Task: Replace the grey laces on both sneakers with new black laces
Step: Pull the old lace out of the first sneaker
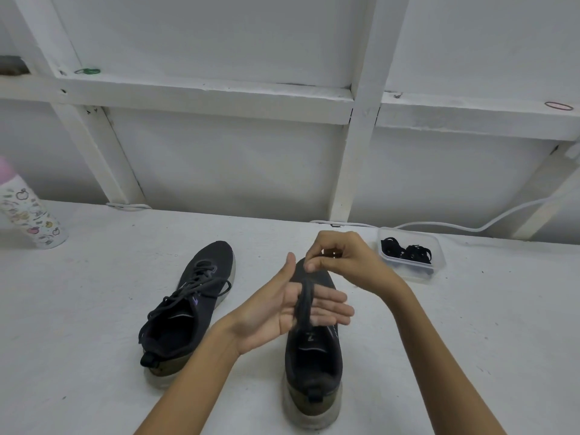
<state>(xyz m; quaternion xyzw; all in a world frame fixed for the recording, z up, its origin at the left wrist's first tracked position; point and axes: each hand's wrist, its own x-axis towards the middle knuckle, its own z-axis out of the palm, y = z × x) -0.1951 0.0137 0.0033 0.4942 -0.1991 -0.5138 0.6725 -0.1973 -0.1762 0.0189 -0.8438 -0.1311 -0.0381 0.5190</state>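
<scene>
Two dark sneakers stand on the white table. The left sneaker (188,306) still carries its grey laces, loosely tied. The right sneaker (314,356) lies under my hands with its tongue bare. A dark lace (304,306) is looped around the straight fingers of my left hand (292,309), palm up above that shoe. My right hand (342,259) hovers over the toe and pinches the lace's upper end. New black laces (406,254) lie bundled in a clear plastic tub (436,268) to the right.
A patterned bottle with a pink cap (28,215) stands at the far left edge. A white cable (470,229) runs along the table's back by the wall. White wooden framing rises behind the table.
</scene>
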